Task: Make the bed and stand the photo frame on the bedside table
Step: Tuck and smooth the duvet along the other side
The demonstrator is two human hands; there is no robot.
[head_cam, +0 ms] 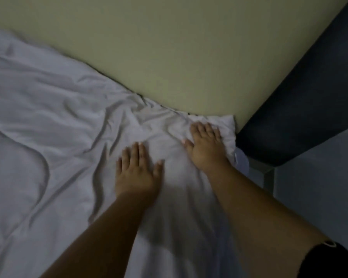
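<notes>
A white, wrinkled duvet (48,121) covers the bed and fills the left and middle of the head view. My left hand (137,169) lies flat on it, fingers straight and spread, palm down. My right hand (205,145) presses flat on the duvet's far corner, close to where it meets the wall. Neither hand holds anything. No photo frame or bedside table is in sight.
A pale yellow-green wall (169,47) runs along the bed's far side. A dark blue panel (309,109) stands at the right beyond the bed corner. Grey floor (319,187) lies below it.
</notes>
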